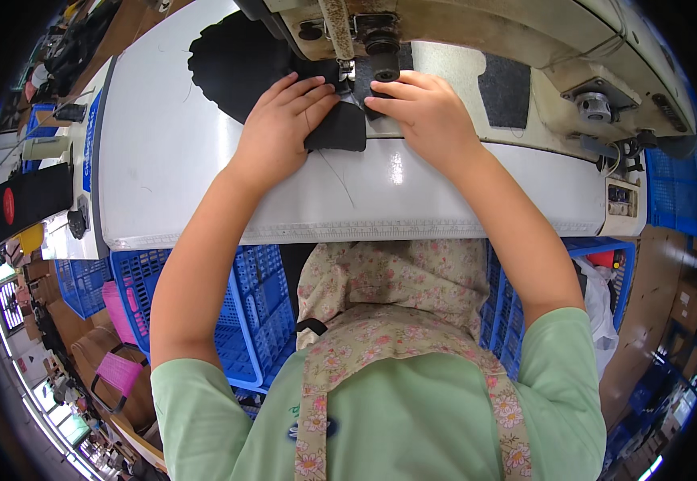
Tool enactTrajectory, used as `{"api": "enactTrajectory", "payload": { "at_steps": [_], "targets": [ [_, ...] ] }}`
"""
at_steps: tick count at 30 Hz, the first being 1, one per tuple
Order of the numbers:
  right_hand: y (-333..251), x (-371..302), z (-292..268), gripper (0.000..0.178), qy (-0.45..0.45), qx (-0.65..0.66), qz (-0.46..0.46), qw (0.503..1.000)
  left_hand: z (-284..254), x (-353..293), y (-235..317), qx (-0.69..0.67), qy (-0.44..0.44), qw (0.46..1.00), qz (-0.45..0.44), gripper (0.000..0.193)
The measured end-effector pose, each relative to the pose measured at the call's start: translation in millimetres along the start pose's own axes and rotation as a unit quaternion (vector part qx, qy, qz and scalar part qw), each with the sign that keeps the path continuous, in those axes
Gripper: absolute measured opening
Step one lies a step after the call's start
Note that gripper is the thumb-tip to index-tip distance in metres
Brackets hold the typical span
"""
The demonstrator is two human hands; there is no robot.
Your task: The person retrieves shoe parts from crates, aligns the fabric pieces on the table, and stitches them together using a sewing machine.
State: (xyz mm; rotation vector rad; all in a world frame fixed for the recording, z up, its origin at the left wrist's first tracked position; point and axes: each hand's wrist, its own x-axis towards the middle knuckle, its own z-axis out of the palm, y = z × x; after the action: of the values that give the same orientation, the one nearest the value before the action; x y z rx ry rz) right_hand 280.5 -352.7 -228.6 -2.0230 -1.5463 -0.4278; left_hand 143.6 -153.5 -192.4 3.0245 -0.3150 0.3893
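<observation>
My left hand point(278, 128) lies on a piece of black fabric point(232, 68) with a notched edge, its fingers stretched out and pressing the cloth left of the needle. A squarish flap of black fabric point(340, 131) extends from under these fingers toward me. My right hand point(427, 112) is just right of the needle, fingers extended, their tips on a small dark fabric piece point(374, 104); its thumb is hidden. Between the hands, the presser foot point(347, 70) of the sewing machine point(477, 28) stands close to the fabric. Whether it touches the cloth, I cannot tell.
Another dark fabric piece point(503, 92) lies on the machine bed to the right. A ruler strip point(364, 232) runs along the near edge of the white table point(172, 176). Blue plastic crates point(256, 313) stand below on both sides. A loose thread point(336, 178) lies near the flap.
</observation>
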Motion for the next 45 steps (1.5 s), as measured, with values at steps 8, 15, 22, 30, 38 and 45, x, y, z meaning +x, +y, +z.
{"api": "enactTrajectory", "payload": {
  "at_steps": [8,15,22,30,38,45],
  "targets": [
    [-3,3,-2,0.026,0.0,0.013,0.001,1.0,1,-1,-4,-0.008,-0.001,1.0,0.004,0.063],
    [-3,3,-2,0.028,-0.006,0.029,0.007,1.0,1,0,-5,-0.009,-0.001,1.0,0.01,0.061],
    [-5,5,-2,0.03,-0.011,0.023,0.008,1.0,1,0,-11,-0.005,0.003,1.0,0.017,0.06],
    [-6,5,-1,0.032,-0.027,0.009,0.008,1.0,0,4,-23,-0.003,0.012,0.999,0.031,0.06],
    [-4,10,3,0.033,-0.035,0.026,0.025,0.999,-3,12,-36,0.002,0.016,0.999,0.051,0.062],
    [-7,10,4,0.033,-0.038,0.021,0.034,0.998,-25,13,-38,0.087,-0.051,0.992,0.069,0.062]
  ]
}}
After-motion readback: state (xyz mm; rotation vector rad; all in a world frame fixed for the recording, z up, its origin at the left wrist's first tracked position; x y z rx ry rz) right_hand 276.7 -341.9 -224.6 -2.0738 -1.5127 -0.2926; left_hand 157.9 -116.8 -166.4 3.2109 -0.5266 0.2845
